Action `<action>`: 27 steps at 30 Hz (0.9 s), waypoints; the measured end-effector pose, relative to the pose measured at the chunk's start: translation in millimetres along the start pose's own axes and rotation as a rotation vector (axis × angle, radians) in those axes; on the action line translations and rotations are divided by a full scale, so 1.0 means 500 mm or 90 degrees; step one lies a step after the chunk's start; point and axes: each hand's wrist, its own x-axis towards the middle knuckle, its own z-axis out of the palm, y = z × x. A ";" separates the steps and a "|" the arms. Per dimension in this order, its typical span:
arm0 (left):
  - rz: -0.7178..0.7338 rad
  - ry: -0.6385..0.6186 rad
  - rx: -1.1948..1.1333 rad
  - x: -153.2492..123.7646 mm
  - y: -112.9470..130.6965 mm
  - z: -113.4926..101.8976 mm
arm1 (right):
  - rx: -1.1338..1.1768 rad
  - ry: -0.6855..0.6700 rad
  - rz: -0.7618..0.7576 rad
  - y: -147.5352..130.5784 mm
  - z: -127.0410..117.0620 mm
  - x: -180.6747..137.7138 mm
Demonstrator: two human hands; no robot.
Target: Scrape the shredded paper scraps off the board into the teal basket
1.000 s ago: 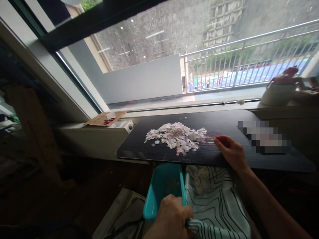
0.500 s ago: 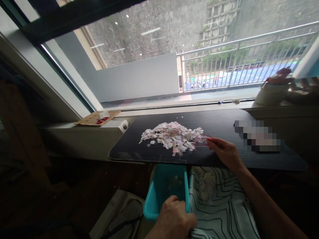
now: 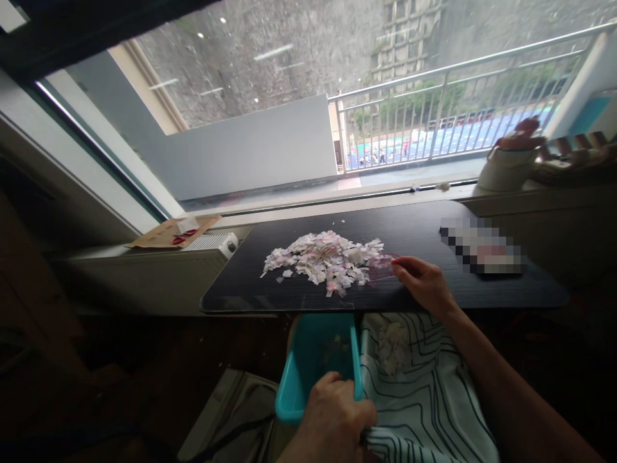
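The heap of paper scraps (image 3: 322, 257) lies on the black tabletop (image 3: 409, 222). At its right edge, locate the pink clear piece (image 3: 382, 269); its far part overlaps the outermost scraps. Compared with one second ago, your right hand (image 3: 427, 286) is nearer the heap, and the whole tabletop appears farther left in your view. The heap's overall shape is unchanged.

Right hand: thumb and fingertips are pinched together on the near edge of the pink clear piece, with no visible opening between them.

Left hand (image 3: 332, 408): fingers are curled over the near right part of the teal bin (image 3: 294, 386), below the table edge, as in the earlier view. Whether these fingers also grasp the striped cloth (image 3: 429, 392) beside the bin cannot be told. Loose scraps (image 3: 393, 344) rest on that cloth.

Beyond the tabletop's left end, a red object (image 3: 186, 236) rests on brown paper (image 3: 149, 238).
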 end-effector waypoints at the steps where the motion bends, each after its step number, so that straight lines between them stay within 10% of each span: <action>1: -0.002 0.002 -0.002 -0.001 0.001 0.000 | -0.013 0.012 0.002 -0.001 -0.001 0.000; 27: 0.074 -0.039 0.088 0.035 0.031 -0.054 | 0.005 -0.027 0.021 -0.014 -0.010 -0.004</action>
